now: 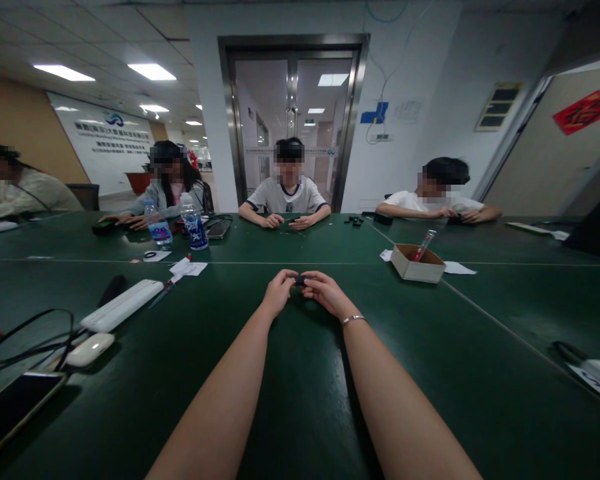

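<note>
Both of my arms reach forward over the dark green table [300,400]. Between my fingertips is a small black block-like piece [299,281], too small to name more exactly. My left hand [280,291] pinches its left end, and my right hand [325,291] pinches its right end. A silver bracelet [354,319] circles my right wrist. The fingers cover both ends of the piece, and it is held at or just above the tabletop.
On the left lie a phone [17,413], a white earbud case [91,349], a white power strip [125,305] and cables. Two bottles [194,225] stand beyond. An open box [417,267] with a red tube sits right. Several people sit opposite, one person [289,190] straight ahead.
</note>
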A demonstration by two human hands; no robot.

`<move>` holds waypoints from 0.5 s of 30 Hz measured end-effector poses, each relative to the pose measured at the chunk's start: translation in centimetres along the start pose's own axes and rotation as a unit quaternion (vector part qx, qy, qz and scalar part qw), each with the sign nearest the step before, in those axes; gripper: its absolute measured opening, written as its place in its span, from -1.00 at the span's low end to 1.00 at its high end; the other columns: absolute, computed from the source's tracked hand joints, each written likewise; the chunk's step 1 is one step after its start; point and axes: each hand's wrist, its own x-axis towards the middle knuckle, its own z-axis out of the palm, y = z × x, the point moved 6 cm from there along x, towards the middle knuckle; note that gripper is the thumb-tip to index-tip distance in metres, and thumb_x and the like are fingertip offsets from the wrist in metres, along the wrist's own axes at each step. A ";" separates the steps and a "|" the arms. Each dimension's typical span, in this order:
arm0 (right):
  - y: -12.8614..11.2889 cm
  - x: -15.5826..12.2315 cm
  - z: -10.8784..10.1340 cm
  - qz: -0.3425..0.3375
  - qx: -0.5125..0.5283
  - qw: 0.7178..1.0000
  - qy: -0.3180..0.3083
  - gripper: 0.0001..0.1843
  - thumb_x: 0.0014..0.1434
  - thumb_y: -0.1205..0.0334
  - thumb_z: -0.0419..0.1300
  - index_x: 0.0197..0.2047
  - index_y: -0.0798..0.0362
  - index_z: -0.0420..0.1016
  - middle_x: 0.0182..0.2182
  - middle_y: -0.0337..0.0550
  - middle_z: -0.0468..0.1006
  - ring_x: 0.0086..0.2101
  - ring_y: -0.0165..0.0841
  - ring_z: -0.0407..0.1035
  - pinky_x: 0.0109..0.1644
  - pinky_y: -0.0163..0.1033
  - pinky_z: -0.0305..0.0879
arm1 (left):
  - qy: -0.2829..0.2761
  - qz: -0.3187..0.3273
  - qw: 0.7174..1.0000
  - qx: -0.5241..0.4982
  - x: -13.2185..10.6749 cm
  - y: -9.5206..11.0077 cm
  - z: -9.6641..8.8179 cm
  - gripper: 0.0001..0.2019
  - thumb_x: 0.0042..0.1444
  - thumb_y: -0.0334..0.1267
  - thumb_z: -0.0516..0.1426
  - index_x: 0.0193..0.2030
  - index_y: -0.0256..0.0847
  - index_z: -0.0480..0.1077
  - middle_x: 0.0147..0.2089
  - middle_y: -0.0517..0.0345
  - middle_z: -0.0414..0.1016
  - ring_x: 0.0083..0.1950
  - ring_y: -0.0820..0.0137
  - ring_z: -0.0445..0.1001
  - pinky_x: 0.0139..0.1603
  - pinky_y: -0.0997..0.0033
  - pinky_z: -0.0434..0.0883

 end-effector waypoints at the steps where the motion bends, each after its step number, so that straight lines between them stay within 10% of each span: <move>1: 0.0 0.0 0.0 0.000 0.001 1.000 0.000 -0.69 -0.06 0.34 0.43 -0.21 0.10 0.53 -0.44 -0.16 0.56 -0.47 -0.42 0.47 -0.37 -0.37 0.46 | 0.000 0.002 1.000 0.004 0.0 0.0 0.0 -0.77 0.10 -0.28 0.01 -0.15 -0.22 0.41 -0.48 0.25 0.32 -0.59 0.55 0.20 -0.57 0.57 0.17; 15: -0.3 -0.2 0.1 0.001 -0.003 1.000 0.008 -0.72 -0.05 0.36 0.42 -0.22 0.11 0.53 -0.44 -0.16 0.55 -0.47 -0.42 0.46 -0.38 -0.37 0.46 | -0.010 0.002 1.000 0.007 0.2 -0.2 -0.1 -0.74 0.17 -0.21 -0.04 -0.16 -0.22 0.42 -0.48 0.24 0.32 -0.58 0.54 0.22 -0.56 0.58 0.17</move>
